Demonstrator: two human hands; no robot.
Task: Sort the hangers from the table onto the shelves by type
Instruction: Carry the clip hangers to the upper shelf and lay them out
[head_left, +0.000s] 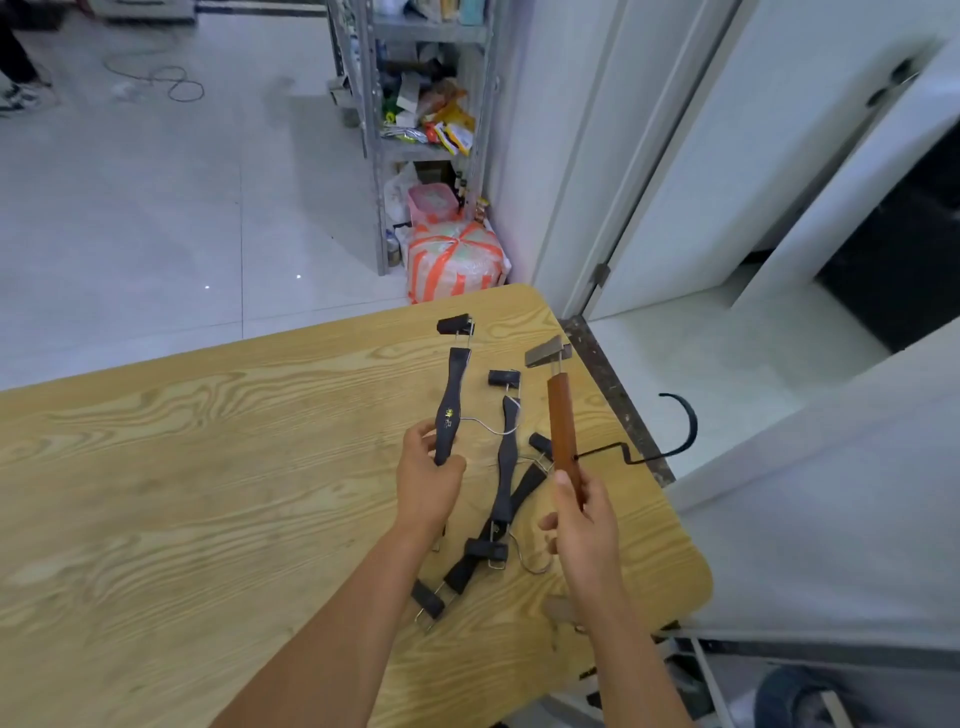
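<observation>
Head view. Sorting stock, count as visible.

1. Black plastic clip hanger with gold mark and wire hook: raised above the table, gripped at the middle of its bar by left hand, fingers and thumb curled round it.
2. Brown wooden clip hanger with black metal hook: also raised, near the table's right edge, hook reaching out past that edge; lower end of the bar pinched in right hand, fingers closed on it.
3. Two further black plastic clip hangers: lying crossed on the light wood-grain table, between and below the two hands, untouched.
4. Grey metal shelving unit: standing well beyond the table's far edge, crowded with packets and bags; no hanger plainly made out on it.

Progress, as judged: two types separated, one per hand, black in the left and wooden in the right; neither yet carried to a shelf. Left to do: delivery of both held pieces to separate shelves, then pickup and placement of the crossed pair with the black type. Amount already shelved: not shown.
</observation>
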